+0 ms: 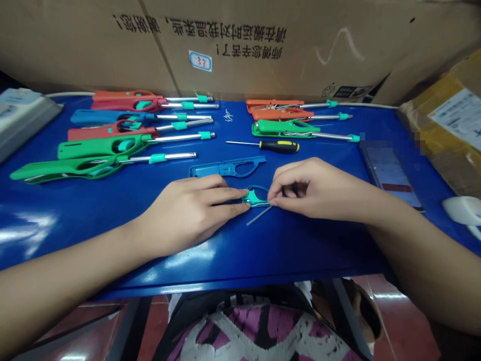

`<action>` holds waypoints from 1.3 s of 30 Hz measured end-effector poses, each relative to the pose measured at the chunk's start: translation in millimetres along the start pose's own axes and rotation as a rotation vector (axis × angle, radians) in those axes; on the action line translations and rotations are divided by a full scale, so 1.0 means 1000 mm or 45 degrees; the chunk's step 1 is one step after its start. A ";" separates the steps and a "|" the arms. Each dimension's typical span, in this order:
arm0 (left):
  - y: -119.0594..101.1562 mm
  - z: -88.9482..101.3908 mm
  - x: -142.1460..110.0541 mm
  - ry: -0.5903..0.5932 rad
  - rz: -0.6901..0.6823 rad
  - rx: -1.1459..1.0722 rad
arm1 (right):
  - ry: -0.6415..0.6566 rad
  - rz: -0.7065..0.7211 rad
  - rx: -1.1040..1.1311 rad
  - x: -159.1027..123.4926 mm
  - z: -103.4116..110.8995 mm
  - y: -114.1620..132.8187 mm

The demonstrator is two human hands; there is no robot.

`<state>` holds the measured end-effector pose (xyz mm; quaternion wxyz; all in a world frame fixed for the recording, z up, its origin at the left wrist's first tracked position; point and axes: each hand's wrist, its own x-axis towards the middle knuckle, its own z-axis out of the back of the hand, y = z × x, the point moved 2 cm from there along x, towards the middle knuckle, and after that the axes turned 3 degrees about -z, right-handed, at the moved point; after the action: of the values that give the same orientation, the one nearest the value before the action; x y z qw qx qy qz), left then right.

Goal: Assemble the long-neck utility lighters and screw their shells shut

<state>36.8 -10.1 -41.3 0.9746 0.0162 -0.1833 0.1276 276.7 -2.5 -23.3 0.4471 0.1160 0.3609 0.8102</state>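
Note:
A blue gas lighter half with a teal trigger [256,197] lies partly under my left hand [195,208]. The fingers of that hand reach out over it, two tips pressed against the trigger, and the thumb is hidden. At the front end of this half, my right hand [300,188] is closed in a pinch. A thin translucent tube [258,215] sticks out from its fingertips, slanting down to the left. Exactly how the tube meets the lighter half is hidden. Just behind my hands rests another blue lighter shell half [229,167], detached.
A screwdriver [280,146] lies behind the shell. Several lighters [101,148] are lined up at left; one green lighter [285,128] and two orange ones sit at right. A phone [393,175], a white object [464,209] and cardboard boxes [240,70] border the blue table [293,250].

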 end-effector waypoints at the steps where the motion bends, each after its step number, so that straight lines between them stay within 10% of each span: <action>1: 0.000 0.000 0.000 0.001 0.000 0.000 | 0.004 0.031 -0.011 -0.001 0.000 0.000; 15: -0.001 0.003 0.000 0.002 0.020 0.023 | -0.092 0.279 -0.382 -0.009 0.002 0.013; 39: 0.004 -0.005 0.002 -0.086 0.096 -0.055 | -0.037 0.210 -0.678 -0.005 -0.006 0.012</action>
<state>39.1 -5.6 -44.9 0.9625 -0.0076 -0.2193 0.1597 268.6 -13.7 -18.3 0.3995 0.0351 0.1179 0.9085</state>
